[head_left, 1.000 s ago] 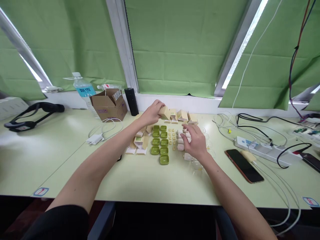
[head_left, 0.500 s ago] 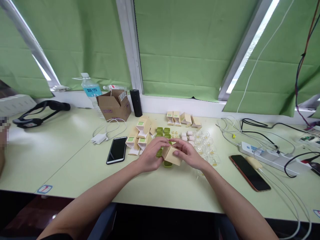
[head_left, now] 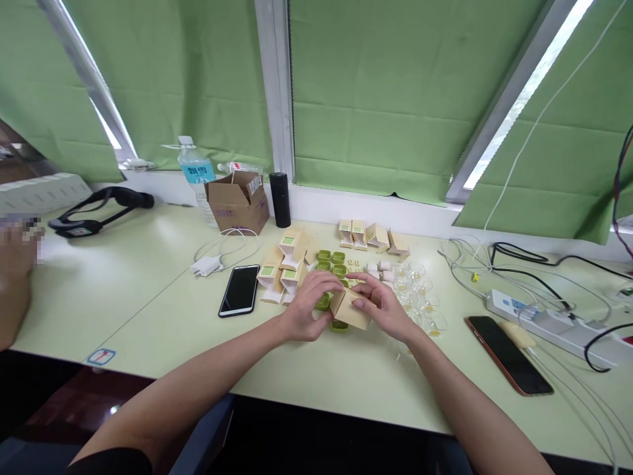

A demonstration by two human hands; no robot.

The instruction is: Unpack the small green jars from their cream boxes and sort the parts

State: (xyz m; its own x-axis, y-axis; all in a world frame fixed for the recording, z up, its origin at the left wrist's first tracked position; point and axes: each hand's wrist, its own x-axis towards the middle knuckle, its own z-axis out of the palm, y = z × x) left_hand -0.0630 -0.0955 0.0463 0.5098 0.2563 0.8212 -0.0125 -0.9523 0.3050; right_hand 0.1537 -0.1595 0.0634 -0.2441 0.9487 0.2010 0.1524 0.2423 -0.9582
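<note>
A small tan cardboard box (head_left: 353, 311) is held between my two hands over the middle of the table. My left hand (head_left: 310, 305) grips its left side, fingers curled along the far edge. On the right side, my right hand (head_left: 383, 307) pinches the box with its thumb on the near face. Below and behind them sit several small green trays (head_left: 339, 257), partly hidden by my hands. Tiny yellowish pieces (head_left: 351, 262), pinkish-white cylinders (head_left: 384, 266) and clear plastic pieces (head_left: 426, 305) lie to the right in groups. Several similar boxes (head_left: 294, 247) stand left of the trays.
More tan boxes (head_left: 373, 237) stand at the back. A white-framed phone (head_left: 239, 291), charger (head_left: 206, 265), brown carton (head_left: 237, 208), bottle (head_left: 195, 173) and black cylinder (head_left: 280, 200) are left. Another phone (head_left: 509, 356) and a power strip (head_left: 556, 326) lie right. Another person's hand (head_left: 17, 257) is far left.
The view has shifted, so the table appears further right. Both hands keep hold of the box, with little change in grip. The other person's hand shows more at the left.
</note>
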